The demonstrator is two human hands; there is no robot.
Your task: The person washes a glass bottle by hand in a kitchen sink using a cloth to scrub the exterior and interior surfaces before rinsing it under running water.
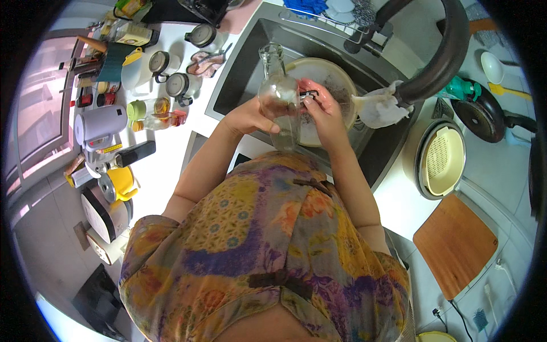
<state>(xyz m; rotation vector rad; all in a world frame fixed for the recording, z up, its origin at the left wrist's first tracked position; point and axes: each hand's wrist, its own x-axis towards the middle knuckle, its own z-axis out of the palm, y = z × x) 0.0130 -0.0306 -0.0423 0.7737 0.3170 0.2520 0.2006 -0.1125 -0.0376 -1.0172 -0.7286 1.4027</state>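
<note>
A clear glass bottle (280, 96) with a narrow neck is held over the sink, its neck pointing away from me. My left hand (250, 116) grips the bottle's side, thumb on the near part of the glass. Wet fingers of my right hand (325, 110) hold a small dark metal clip or wire piece (308, 94) close beside the bottle; its exact kind cannot be told. Below both hands a round cream basin (351, 81) of cloudy water with dark bits rests in the grey sink (239, 55).
A dark curved faucet (453, 55) with a whitish cloth (380, 107) at its end reaches in from the right. Lidded glass jars (177, 84), bottles and a purple kettle (100, 124) crowd the left counter. Nested basins (444, 160), a frying pan (478, 115) and a wooden board (457, 246) are at the right.
</note>
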